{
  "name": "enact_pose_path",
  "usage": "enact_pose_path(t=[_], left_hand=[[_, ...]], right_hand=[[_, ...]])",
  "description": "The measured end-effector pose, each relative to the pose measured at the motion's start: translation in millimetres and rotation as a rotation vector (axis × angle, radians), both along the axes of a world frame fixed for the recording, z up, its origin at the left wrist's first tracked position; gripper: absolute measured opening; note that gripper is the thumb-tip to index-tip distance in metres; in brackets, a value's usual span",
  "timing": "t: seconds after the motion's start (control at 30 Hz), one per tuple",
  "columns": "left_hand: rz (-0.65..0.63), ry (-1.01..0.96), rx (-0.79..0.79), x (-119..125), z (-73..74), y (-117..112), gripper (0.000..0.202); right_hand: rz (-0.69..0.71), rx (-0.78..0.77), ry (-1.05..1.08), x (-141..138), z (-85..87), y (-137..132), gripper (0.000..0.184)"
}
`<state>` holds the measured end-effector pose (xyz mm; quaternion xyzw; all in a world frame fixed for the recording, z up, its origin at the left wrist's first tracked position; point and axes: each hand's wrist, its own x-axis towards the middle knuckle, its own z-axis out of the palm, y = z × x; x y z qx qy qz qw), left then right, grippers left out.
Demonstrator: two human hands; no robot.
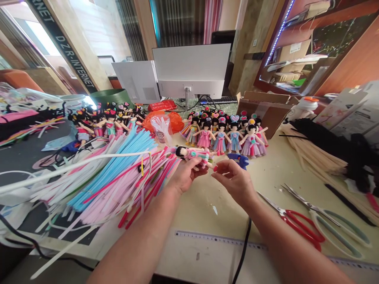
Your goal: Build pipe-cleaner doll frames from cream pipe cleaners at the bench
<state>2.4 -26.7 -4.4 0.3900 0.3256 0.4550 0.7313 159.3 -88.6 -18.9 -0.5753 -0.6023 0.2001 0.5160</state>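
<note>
A small pipe-cleaner doll [197, 154] with black hair and a pink and teal dress lies sideways in my left hand [189, 171], its head to the left. The fingers of that hand are wrapped round its body. My right hand [232, 177] pinches at a red-tipped foot of the doll with thumb and forefinger. Just behind my right hand lies a blue glue gun [239, 159], partly covered by it. Several finished-looking dolls [220, 138] in pastel dresses stand in rows beyond my hands.
Left of my arms spreads a pile of pipe cleaners [118, 173]. Red-handled scissors [302, 225] and green-handled scissors [334, 221] lie at right. A ruler strip [219, 239] runs along the front, crossed by a black cable [245, 248]. Behind stand a cardboard box [263, 110] and a monitor [192, 67].
</note>
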Motion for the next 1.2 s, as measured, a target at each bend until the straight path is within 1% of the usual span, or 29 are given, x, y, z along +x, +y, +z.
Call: enact_pose_path(t=[0.13,0.23,0.37,0.6,0.73,0.83,1.2], left_hand=[[-0.011,-0.011,-0.006,2,-0.3,-2,0.024],[-0.017,-0.014,-0.008,2,0.0,-2,0.025],[-0.033,-0.014,-0.036,2,0.3,-3,0.026],[-0.03,-0.058,-0.057,4,0.7,-6,0.023],[-0.02,-0.079,-0.058,4,1.6,-6,0.02],[-0.009,-0.079,-0.053,4,1.8,-5,0.021],[-0.035,-0.049,-0.027,6,0.9,-8,0.028]], right_hand=[[0.006,0.013,-0.054,0,2.7,-1,0.014],[0.006,0.032,-0.039,0,3.7,-2,0.011],[0.001,0.026,0.015,0,0.6,-2,0.013],[-0.007,0.016,0.108,1,-12.5,3,0.021],[0.021,0.015,0.148,1,-11.6,3,0.024],[0.031,0.012,0.155,0,-9.2,2,0.023],[-0.026,-0.004,0.092,2,-8.5,1,0.016]])
